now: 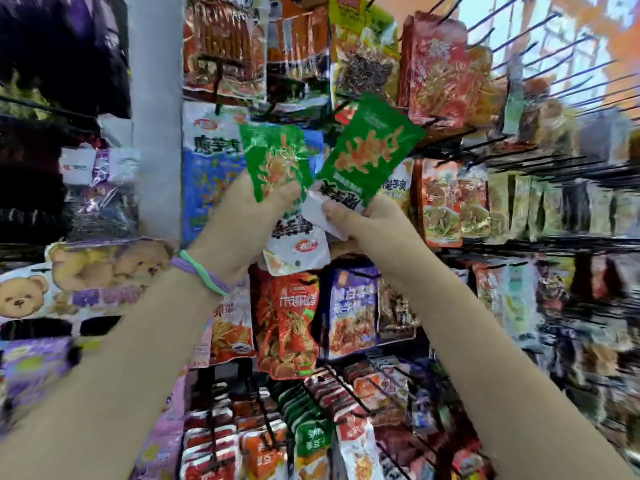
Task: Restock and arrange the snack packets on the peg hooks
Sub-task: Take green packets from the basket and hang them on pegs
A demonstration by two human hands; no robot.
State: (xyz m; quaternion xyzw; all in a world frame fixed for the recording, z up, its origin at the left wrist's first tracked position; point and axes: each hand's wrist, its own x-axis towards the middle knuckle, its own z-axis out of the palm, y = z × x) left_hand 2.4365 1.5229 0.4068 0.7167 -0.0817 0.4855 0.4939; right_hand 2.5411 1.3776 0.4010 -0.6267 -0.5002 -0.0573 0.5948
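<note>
Both my hands are raised in front of a peg-hook snack display. My left hand (pixel 239 223) grips a green snack packet (pixel 275 161) by one end, thumb on its front. My right hand (pixel 367 230) grips a second green packet (pixel 370 147), tilted to the right, its white end pinched in my fingers. The two packets almost touch in the middle. A white end of a packet (pixel 294 251) hangs down below my hands. Black peg hooks (pixel 540 67) stick out bare at the upper right.
Red and yellow packets (pixel 436 71) hang above my hands. A blue and white packet (pixel 207 157) hangs behind them. Red and purple packets (pixel 287 323) hang below, and several rows of small packets (pixel 311 427) fill the bottom pegs. A white pillar (pixel 156 98) stands left.
</note>
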